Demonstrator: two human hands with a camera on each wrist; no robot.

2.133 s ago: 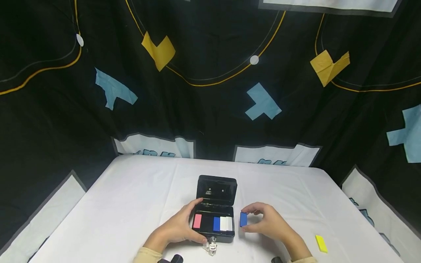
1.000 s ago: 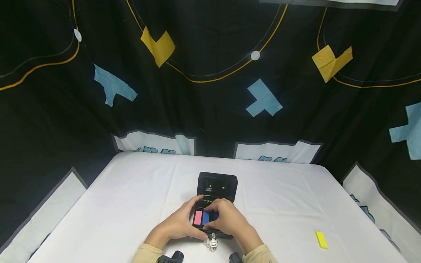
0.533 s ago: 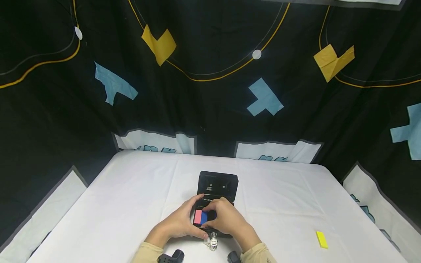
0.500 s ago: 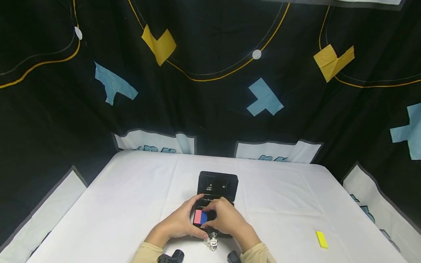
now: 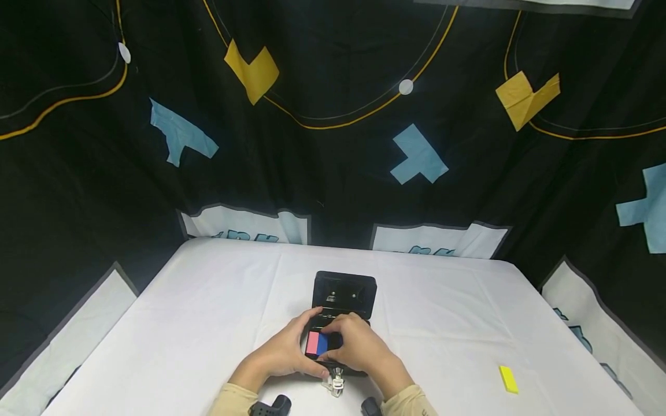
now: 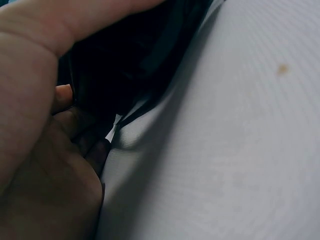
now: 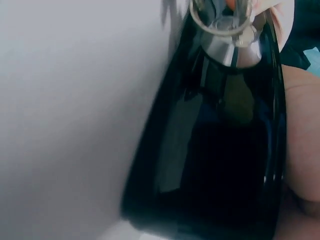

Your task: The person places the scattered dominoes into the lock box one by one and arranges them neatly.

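Observation:
A small glossy black box (image 5: 344, 371) with its lid (image 5: 344, 293) raised stands near the front of the table, a silver latch (image 5: 337, 382) on its front. My left hand (image 5: 283, 349) grips the box's left side, thumb at the front and a finger at the back corner. Inside, a pink block (image 5: 313, 343) lies at the left end. Right beside it, my right hand (image 5: 359, 345) pinches a blue block (image 5: 322, 343) between thumb and finger. That hand hides the right part of the box. In the right wrist view, the box's shiny front (image 7: 225, 140) fills the middle.
A yellow block (image 5: 509, 379) lies on the white tabletop (image 5: 442, 312), to the right of the right forearm. Behind the table hangs a black cloth (image 5: 333, 185) with yellow and light blue patches.
My right hand has brought the blue block from right of the box into it, up against the pink block. Over the last half second little has moved. My left hand keeps its hold.

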